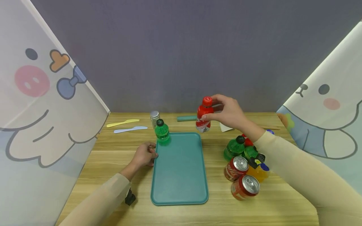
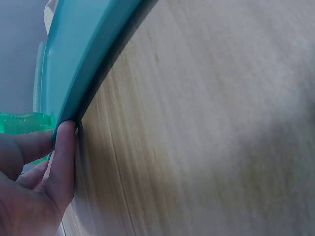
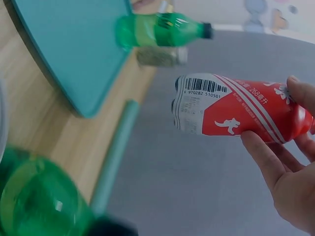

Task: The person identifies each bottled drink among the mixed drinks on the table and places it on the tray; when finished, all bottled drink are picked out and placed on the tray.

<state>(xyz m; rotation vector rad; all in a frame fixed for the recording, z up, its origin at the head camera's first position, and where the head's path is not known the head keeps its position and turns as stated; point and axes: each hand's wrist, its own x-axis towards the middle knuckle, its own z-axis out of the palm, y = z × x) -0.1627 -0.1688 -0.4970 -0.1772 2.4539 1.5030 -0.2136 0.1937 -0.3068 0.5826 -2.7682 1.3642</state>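
Observation:
My right hand (image 1: 227,111) grips a small red and white bottle (image 1: 204,114) with a red cap, upright in the air beyond the tray's far right corner. Its barcode and printed label face the right wrist view. At the left rim of the teal tray (image 1: 181,169), my left hand (image 1: 143,154) pinches the edge between thumb and fingers. A green bottle (image 1: 162,133) with a black cap stands on the tray's far left corner. Just behind it is a clear jar (image 1: 154,117) with a silver lid.
Right of the tray stand two red cans (image 1: 236,169), green bottles (image 1: 234,148) and an orange-filled bottle (image 1: 258,172), partly under my right sleeve. Yellow (image 1: 123,123) and blue (image 1: 130,129) plastic knives lie far left. A teal roll (image 1: 186,118) lies by the grey back wall (image 1: 169,56).

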